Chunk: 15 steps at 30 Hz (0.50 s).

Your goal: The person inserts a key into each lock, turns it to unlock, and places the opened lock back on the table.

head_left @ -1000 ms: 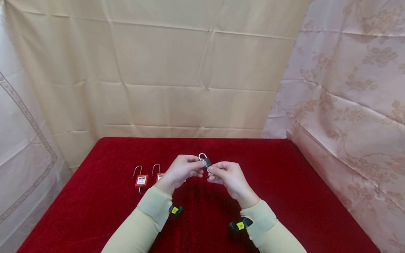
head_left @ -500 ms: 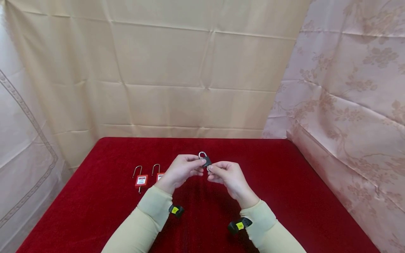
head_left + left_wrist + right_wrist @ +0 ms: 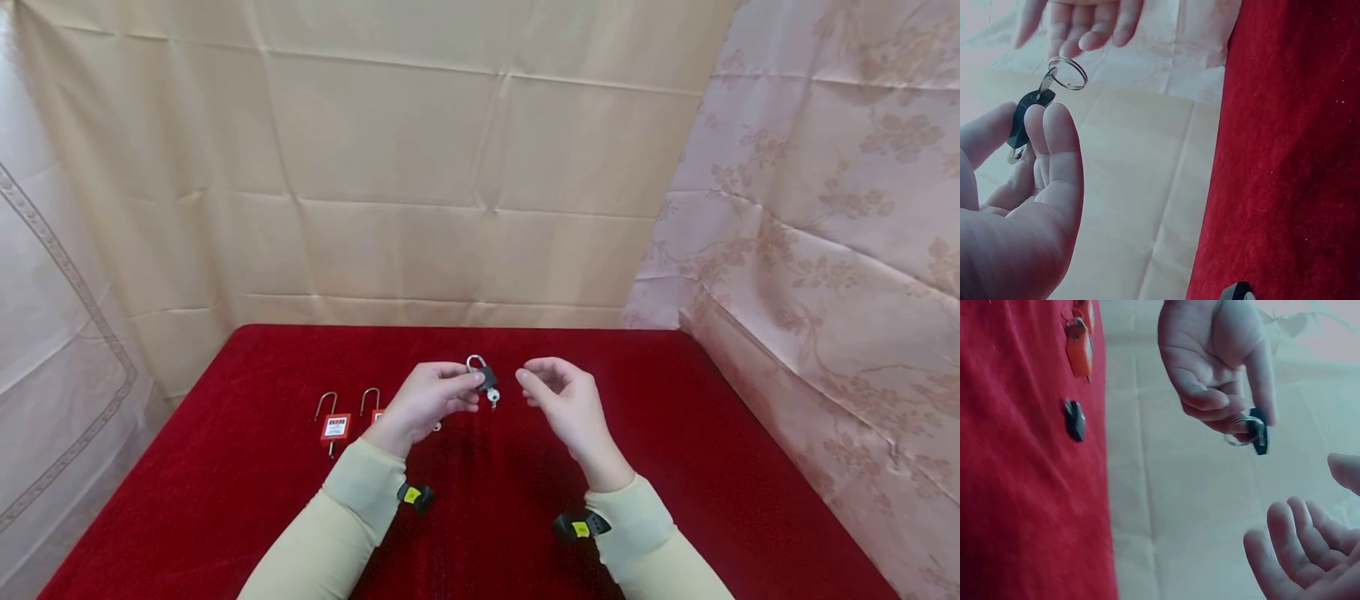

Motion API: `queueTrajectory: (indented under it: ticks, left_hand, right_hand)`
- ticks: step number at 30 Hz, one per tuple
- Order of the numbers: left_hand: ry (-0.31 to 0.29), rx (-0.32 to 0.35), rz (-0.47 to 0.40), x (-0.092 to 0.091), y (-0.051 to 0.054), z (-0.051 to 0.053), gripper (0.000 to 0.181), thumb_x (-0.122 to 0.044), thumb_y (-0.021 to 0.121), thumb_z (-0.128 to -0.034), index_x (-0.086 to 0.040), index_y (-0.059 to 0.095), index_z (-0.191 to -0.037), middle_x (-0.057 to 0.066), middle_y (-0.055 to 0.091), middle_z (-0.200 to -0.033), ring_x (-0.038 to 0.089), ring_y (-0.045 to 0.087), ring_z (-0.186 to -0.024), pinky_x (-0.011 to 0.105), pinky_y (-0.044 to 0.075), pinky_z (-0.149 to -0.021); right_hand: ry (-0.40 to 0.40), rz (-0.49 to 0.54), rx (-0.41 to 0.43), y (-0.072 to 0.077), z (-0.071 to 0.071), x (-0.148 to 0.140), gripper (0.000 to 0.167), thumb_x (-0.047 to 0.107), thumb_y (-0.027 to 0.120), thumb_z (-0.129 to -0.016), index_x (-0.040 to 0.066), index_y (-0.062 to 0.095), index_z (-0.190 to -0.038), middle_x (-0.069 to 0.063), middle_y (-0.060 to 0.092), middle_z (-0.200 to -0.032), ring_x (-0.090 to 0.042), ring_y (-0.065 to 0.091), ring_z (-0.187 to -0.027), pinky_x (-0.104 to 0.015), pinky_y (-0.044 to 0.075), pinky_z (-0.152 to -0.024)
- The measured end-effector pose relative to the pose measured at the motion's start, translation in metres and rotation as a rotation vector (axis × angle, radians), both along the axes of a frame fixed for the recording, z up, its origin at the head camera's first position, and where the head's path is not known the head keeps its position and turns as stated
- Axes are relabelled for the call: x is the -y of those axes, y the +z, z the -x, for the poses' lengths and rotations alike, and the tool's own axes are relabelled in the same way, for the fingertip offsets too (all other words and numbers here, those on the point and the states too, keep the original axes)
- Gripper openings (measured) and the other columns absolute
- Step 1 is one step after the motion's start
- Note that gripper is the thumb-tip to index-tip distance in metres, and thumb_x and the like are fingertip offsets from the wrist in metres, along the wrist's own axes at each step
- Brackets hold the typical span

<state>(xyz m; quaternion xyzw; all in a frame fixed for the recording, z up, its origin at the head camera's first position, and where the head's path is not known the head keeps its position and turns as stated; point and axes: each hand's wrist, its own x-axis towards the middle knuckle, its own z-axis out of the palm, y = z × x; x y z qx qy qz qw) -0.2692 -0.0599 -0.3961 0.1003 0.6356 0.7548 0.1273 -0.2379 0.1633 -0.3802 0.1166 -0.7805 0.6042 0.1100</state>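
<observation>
My left hand [image 3: 420, 404] pinches a small dark padlock [image 3: 487, 378] between thumb and fingers above the table. Its silver shackle points up; I cannot tell whether it is latched. At the lower end of the body a key [image 3: 1048, 79] sits in the padlock, with a metal key ring [image 3: 1069, 73] hanging from it. To the right, my right hand [image 3: 567, 404] is apart from the padlock, its fingers loosely bent and nothing between them. In the right wrist view, the right hand's fingers [image 3: 1285, 540] lie below the padlock.
Two red padlocks with white labels, one whole [image 3: 336, 427] and one partly hidden [image 3: 377, 414] by my left hand, lie on the red cloth [image 3: 675, 467] with raised shackles. Another dark padlock [image 3: 1075, 420] lies near them. A beige curtain [image 3: 390, 167] hangs behind the table.
My right hand has released the key and ring and moved right and slightly up, away from the padlock. My left hand still holds the padlock, shifted slightly left; the key ring now hangs in view.
</observation>
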Motion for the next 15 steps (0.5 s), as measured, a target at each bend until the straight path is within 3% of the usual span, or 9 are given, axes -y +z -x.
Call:
queueTrajectory:
  ticks: [6, 15]
  left_hand:
    - [-0.006, 0.002, 0.006, 0.000, 0.000, 0.000, 0.025, -0.007, 0.071, -0.0957, 0.009, 0.068, -0.114, 0.023, 0.070, -0.102, 0.018, 0.067, -0.077, 0.034, 0.060, -0.078]
    - [0.010, 0.012, 0.005, 0.001, 0.001, 0.000, 0.022, -0.007, 0.071, -0.0955, 0.007, 0.070, -0.112, 0.019, 0.071, -0.099, 0.020, 0.068, -0.078, 0.035, 0.060, -0.078]
  right_hand:
    - [-0.134, -0.197, -0.235, 0.012, -0.009, -0.003, 0.031, 0.030, 0.081, -0.090, 0.012, 0.072, -0.112, 0.001, 0.072, -0.095, -0.014, 0.067, -0.085, -0.034, 0.059, -0.077]
    - [-0.205, -0.497, -0.580, 0.014, -0.020, 0.007, 0.040, 0.030, 0.087, -0.083, 0.008, 0.071, -0.113, -0.002, 0.071, -0.100, -0.017, 0.067, -0.089, -0.036, 0.058, -0.070]
